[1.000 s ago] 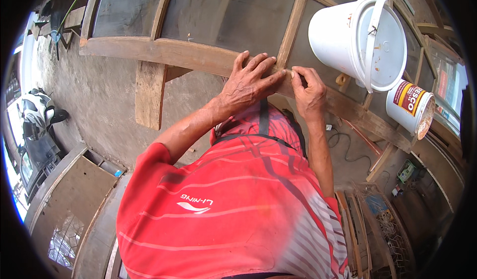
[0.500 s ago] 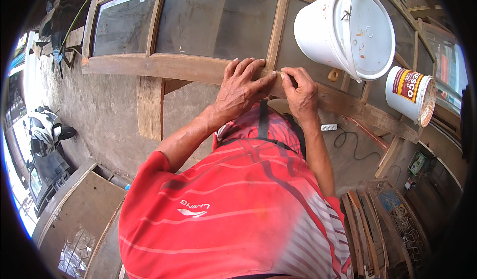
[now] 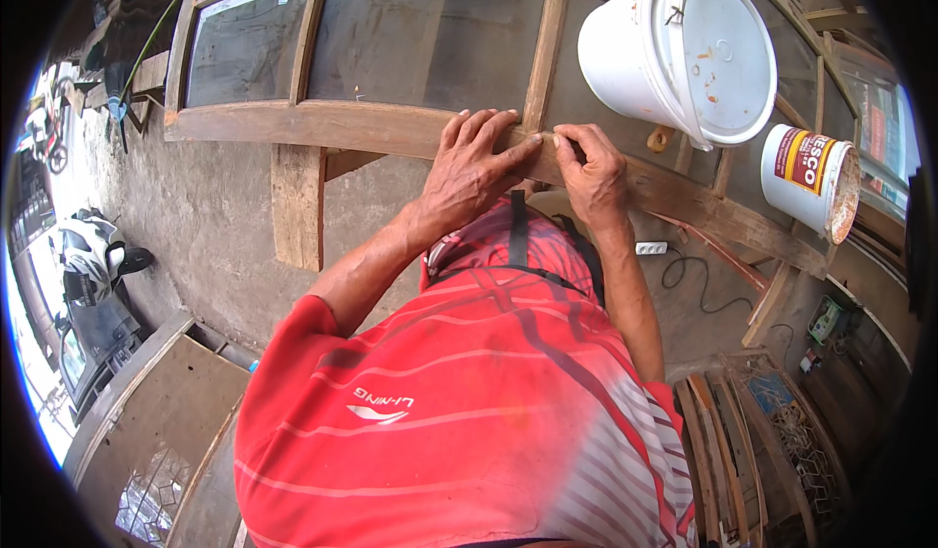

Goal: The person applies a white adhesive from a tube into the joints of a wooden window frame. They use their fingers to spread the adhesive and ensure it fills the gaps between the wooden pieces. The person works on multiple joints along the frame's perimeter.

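Beneath the white bucket (image 3: 635,55), the glazed wooden frame (image 3: 254,120) is touched by the spread left hand (image 3: 467,172); any pinch by the right hand (image 3: 593,172) cannot be told. Presumably heavy, stiff, brittle-paned, it is best held by its rail (image 3: 386,130).

Brown wooden frame (image 3: 371,126), unpainted-looking, divided by narrow bars into glass panes (image 3: 420,45), lying roughly flat, raised above floor (image 3: 230,206).

The window frame (image 3: 371,128) is made of matt wood, glazed with smooth glass panes (image 3: 420,40); smooth plastic is seen on the bucket (image 3: 655,60).
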Motion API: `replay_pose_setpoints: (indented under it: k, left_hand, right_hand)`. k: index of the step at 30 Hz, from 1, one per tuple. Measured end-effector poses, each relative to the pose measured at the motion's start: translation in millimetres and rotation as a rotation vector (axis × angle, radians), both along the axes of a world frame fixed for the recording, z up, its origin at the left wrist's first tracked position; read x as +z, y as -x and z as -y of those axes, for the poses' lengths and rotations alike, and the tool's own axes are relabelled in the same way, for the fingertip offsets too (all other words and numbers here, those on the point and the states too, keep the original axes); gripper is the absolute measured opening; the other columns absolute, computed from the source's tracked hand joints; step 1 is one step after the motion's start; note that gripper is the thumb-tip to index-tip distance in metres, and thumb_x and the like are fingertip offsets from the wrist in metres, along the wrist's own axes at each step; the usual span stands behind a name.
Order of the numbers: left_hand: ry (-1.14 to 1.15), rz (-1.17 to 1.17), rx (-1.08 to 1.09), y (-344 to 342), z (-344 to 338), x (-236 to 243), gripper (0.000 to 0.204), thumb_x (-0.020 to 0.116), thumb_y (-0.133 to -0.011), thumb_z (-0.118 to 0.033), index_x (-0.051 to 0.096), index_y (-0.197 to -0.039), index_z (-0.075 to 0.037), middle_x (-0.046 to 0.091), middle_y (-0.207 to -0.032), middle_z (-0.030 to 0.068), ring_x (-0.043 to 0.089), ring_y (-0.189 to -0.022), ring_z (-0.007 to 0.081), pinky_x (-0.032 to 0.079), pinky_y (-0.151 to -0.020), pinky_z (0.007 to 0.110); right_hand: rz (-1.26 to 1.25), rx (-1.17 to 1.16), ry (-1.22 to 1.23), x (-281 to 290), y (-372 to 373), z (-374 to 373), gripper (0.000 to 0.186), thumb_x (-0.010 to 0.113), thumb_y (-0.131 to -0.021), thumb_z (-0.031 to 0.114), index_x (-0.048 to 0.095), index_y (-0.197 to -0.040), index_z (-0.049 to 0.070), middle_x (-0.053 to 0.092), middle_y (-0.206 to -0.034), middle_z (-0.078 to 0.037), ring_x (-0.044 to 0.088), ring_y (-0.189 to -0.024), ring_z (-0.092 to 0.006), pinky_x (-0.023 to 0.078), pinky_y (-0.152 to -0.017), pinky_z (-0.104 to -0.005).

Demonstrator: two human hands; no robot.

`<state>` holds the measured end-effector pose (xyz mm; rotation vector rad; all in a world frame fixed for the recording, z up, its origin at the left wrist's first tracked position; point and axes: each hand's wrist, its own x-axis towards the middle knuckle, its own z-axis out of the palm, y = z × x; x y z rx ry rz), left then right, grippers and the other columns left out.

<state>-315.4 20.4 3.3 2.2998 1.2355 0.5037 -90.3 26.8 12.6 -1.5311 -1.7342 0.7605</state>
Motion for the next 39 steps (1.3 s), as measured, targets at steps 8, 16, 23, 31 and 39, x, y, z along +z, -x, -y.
replay_pose_setpoints:
  k: [8,16,23,31,39]
  left_hand:
    - [-0.061,-0.061,0.011,-4.2,1.9,-5.8,0.054,0.076,-0.098,-0.029,0.064,-0.151,-0.028,0.052,-0.160,0.0159,0.048,-0.148,0.0399,0.029,-0.127,0.060]
    - [-0.058,-0.043,0.018,-1.7,2.7,-13.6,0.065,0.078,-0.095,-0.030,0.059,-0.156,-0.022,0.052,-0.160,0.0148,0.047,-0.149,0.0375,0.030,-0.126,0.060]
    - [-0.115,-0.103,0.008,-3.4,4.3,-10.1,0.064,0.078,-0.095,-0.030,0.059,-0.156,-0.022,0.051,-0.160,0.0165,0.047,-0.148,0.0375,0.030,-0.126,0.059]
    - [-0.102,-0.101,0.056,-9.6,6.6,-5.5,0.065,0.081,-0.093,-0.027,0.061,-0.155,-0.026,0.052,-0.158,0.0160,0.048,-0.146,0.0379,0.032,-0.124,0.060]
    - [-0.084,-0.070,0.050,-9.1,4.3,-5.0,0.055,0.074,-0.099,-0.029,0.063,-0.153,-0.024,0.050,-0.160,0.0198,0.046,-0.147,0.0410,0.028,-0.127,0.062]
  right_hand:
    - [-0.028,-0.018,-0.014,-3.5,-0.7,1.2,0.012,0.073,-0.098,0.001,0.073,-0.110,0.000,0.074,-0.101,-0.017,0.075,-0.089,-0.0362,0.059,-0.077,-0.0437]
    - [-0.065,-0.014,-0.038,-4.8,-1.8,1.9,0.013,0.072,-0.098,0.001,0.073,-0.110,0.000,0.074,-0.101,-0.016,0.075,-0.088,-0.0361,0.059,-0.076,-0.0437]
    - [-0.077,-0.003,-0.041,-4.4,-2.3,2.5,0.012,0.072,-0.098,0.001,0.072,-0.110,0.000,0.074,-0.101,-0.016,0.074,-0.090,-0.0369,0.058,-0.078,-0.0443]
    - [-0.084,0.004,-0.020,-5.3,-3.5,2.9,0.013,0.072,-0.098,0.001,0.072,-0.111,0.000,0.074,-0.101,-0.017,0.074,-0.090,-0.0371,0.058,-0.077,-0.0446]
    - [-0.064,-0.002,-0.024,-3.9,-3.1,2.5,0.011,0.072,-0.098,0.002,0.074,-0.109,0.001,0.075,-0.102,-0.016,0.076,-0.090,-0.0343,0.059,-0.078,-0.0429]
